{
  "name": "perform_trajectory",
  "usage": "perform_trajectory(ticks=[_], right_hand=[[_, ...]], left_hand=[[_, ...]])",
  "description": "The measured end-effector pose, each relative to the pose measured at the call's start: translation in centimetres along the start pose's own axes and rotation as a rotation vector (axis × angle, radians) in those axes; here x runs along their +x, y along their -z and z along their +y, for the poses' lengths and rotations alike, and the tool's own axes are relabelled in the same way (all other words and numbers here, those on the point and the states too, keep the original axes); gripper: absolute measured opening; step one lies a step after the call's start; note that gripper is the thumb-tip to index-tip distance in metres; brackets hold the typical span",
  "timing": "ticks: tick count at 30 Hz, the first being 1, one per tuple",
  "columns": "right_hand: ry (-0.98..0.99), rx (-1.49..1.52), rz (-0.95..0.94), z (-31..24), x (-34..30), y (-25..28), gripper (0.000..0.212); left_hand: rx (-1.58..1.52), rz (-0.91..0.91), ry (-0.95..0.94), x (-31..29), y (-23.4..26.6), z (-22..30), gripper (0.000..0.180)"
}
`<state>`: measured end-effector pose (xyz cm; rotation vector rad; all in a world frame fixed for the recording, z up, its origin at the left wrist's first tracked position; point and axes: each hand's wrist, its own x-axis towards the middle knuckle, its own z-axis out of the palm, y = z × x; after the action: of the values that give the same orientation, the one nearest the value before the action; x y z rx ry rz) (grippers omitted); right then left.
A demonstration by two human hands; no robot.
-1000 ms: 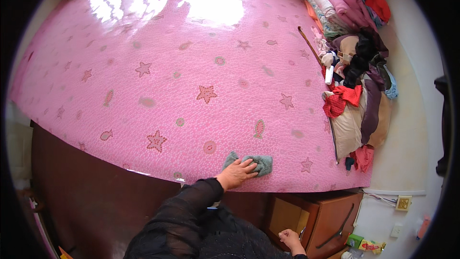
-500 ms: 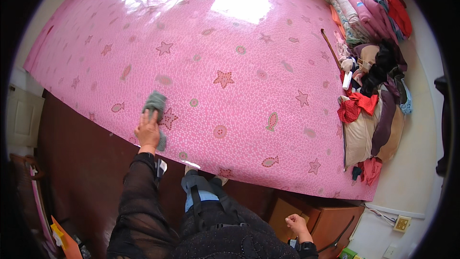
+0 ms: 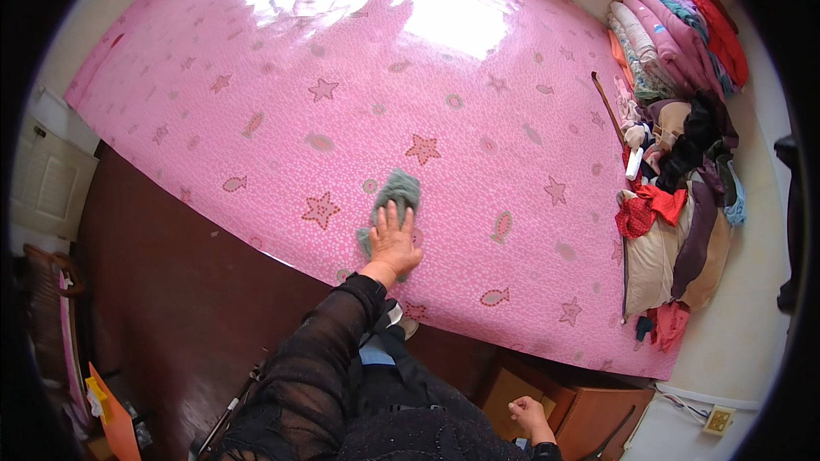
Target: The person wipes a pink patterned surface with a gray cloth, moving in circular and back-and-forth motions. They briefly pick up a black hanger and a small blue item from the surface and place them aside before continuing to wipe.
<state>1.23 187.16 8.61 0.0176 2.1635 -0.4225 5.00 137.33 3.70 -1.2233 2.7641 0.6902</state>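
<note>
My left hand (image 3: 394,247) lies flat on a grey-green cloth (image 3: 398,189), fingers stretched out and slightly apart. The cloth is bunched under the fingers, and part of it shows to the left of the palm. Beneath it is a pink, glossy bed cover (image 3: 453,230) printed with starfish and fish, close to the near edge. My right hand (image 3: 528,416) hangs low at my right side with curled fingers, away from the bed cover; nothing shows in it.
Folded bedding (image 3: 662,34) is stacked at the far right. Nearer are piled clothes (image 3: 683,154), a beige cushion (image 3: 653,265) and a thin brown stick (image 3: 607,107). A wooden cabinet (image 3: 589,418) stands at the lower right, a white door (image 3: 51,175) at the left.
My left hand has slid to the right with the cloth, along the near side of the bed cover. The view has shifted slightly. My right hand remains curled at my side.
</note>
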Motion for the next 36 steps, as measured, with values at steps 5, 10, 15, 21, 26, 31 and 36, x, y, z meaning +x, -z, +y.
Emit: perform_trajectory(ticks=[5,10,15,21,26,31,36], right_hand=[[0.038,0.033,0.025,-1.1,0.2,-1.0,0.021],[0.076,0.008,0.058,-1.8,0.1,-2.4,0.021],[0.167,-0.082,-0.004,-3.9,-0.1,-5.0,0.027],[0.226,-0.099,-0.037,-7.1,0.2,-10.2,0.027],[0.279,-0.135,-0.06,-11.6,2.0,-14.7,0.027],[0.322,-0.169,-0.091,-18.6,2.6,-16.9,0.027],[0.414,-0.231,-0.195,-25.4,3.2,-17.4,0.029]], left_hand=[[0.09,-0.022,-0.297,-0.5,1.3,-2.9,0.068],[0.113,0.223,-0.49,-0.7,1.4,-6.9,0.051],[0.117,0.294,-0.481,-1.2,3.7,-13.5,0.043],[0.173,0.262,-0.298,-2.5,8.3,-24.0,0.042],[0.262,0.23,-0.095,-3.7,12.4,-32.5,0.039],[0.147,0.321,0.262,-6.7,14.8,-40.6,0.035],[-0.121,0.237,0.765,-16.4,13.5,-46.2,0.04]])
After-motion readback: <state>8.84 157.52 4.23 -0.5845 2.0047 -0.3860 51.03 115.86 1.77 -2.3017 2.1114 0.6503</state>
